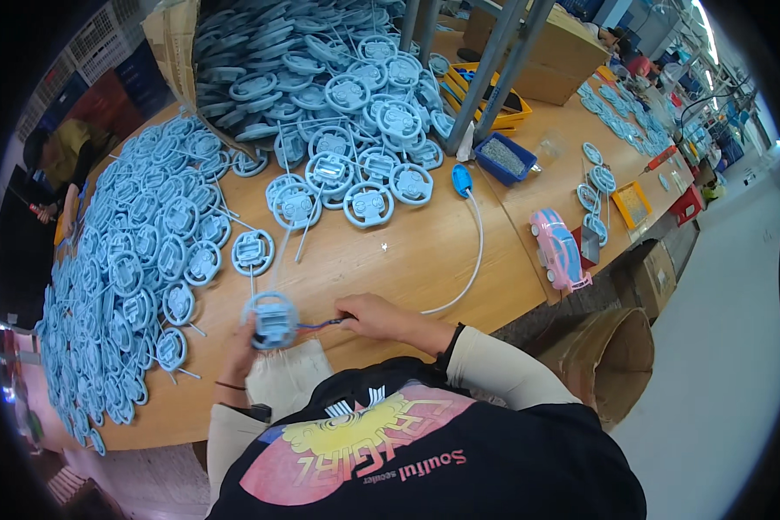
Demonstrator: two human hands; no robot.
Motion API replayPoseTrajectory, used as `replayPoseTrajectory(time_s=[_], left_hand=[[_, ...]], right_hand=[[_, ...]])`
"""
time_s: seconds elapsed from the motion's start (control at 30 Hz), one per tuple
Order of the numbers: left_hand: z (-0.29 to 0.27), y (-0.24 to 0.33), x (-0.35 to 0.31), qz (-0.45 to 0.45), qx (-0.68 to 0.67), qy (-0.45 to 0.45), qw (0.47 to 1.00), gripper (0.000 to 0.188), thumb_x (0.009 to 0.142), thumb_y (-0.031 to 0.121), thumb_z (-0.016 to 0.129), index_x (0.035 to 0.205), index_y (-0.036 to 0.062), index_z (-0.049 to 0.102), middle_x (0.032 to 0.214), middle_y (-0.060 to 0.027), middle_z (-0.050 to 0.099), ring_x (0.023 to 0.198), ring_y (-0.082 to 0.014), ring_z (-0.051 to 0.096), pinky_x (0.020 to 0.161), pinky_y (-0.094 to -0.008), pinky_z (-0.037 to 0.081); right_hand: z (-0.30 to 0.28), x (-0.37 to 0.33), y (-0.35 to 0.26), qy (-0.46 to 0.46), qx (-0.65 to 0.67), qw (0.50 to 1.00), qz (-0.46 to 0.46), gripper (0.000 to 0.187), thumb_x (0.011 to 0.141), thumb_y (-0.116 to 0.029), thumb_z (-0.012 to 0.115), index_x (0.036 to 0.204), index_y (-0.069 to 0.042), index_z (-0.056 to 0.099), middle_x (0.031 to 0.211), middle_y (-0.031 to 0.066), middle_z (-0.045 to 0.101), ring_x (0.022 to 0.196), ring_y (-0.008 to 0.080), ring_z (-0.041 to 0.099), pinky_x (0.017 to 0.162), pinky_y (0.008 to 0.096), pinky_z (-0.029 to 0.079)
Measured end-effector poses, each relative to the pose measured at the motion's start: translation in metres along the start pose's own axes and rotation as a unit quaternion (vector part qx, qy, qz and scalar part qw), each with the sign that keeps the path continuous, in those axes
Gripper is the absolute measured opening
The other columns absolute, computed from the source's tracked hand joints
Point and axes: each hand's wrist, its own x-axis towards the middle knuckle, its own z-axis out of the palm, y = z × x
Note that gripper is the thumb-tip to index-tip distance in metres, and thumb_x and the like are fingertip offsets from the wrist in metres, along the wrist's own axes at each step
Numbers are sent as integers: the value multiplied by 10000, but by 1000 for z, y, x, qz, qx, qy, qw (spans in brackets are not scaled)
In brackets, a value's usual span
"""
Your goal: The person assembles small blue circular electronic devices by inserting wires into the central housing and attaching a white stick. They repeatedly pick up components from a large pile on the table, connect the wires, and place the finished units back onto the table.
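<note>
My left hand (238, 351) grips the rim of a light blue toy steering wheel (274, 322), held just above the near edge of the table. It is slightly blurred, with its boxy centre facing up. Right of it my right hand (371, 315) is closed around the end of a thin dark piece (322, 324) that reaches to the wheel; whether it is wire or a slim tool I cannot tell. A white cable (478, 260) curves from beside my right wrist up to a blue oval device (462, 179). Another loose steering wheel (252, 251) lies just beyond my left hand.
Heaped steering wheels (147, 225) cover the table's left side; more spill from a cardboard box (172, 52). Metal posts (494, 69), a blue bin (504, 159) and a pink toy car (560, 250) stand rightward. An open carton (615, 364) is below. Another person (69, 152) works far left.
</note>
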Motion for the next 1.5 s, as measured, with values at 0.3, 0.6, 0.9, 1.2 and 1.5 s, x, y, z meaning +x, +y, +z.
replayPoseTrajectory(time_s=[0.3, 0.6, 0.9, 1.2, 1.5], left_hand=[[-137, 65, 32, 358, -43, 133, 923, 412, 858, 254, 542, 1187, 17, 464, 1232, -133, 467, 1183, -274, 397, 990, -403, 329], [15, 32, 112, 274, 655, 276, 648, 762, 638, 365, 698, 1270, 70, 391, 1264, -222, 347, 1138, -404, 368, 989, -440, 286], [-51, 157, 78, 304, 588, 351, 662, 778, 602, 322, 746, 1265, 93, 410, 1257, -250, 360, 1143, -383, 388, 940, -418, 356], [-50, 161, 57, 105, 399, 79, 907, 715, 747, 373, 663, 1279, -7, 374, 1213, -190, 488, 1113, -275, 479, 916, -332, 387], [84, 42, 33, 130, -156, -8, 979, 326, 914, 189, 463, 1202, 37, 440, 1087, -45, 544, 965, -145, 546, 852, -312, 456]], right_hand=[[-37, 0, 69, 106, -104, 982, 115, 210, 734, -198, 572, 845, -22, 602, 846, 161, 587, 824, 329, 554, 749, 405, 440], [-81, 81, 80, 208, -359, 907, 75, 591, 652, -149, 682, 1189, -61, 452, 1175, 155, 414, 1083, 357, 394, 882, 442, 370], [-94, 83, 99, 213, -195, 952, 102, 526, 690, -110, 639, 1174, -37, 447, 1185, 181, 431, 1062, 313, 464, 876, 431, 400], [-104, 62, -29, 236, 572, 781, 83, 409, 878, -157, 432, 1269, -63, 353, 1192, 104, 466, 1032, 243, 522, 745, 437, 516], [-25, 48, -39, 51, 400, 897, 183, 371, 848, -247, 544, 1149, -47, 458, 1042, 105, 553, 956, 225, 561, 719, 401, 503]])
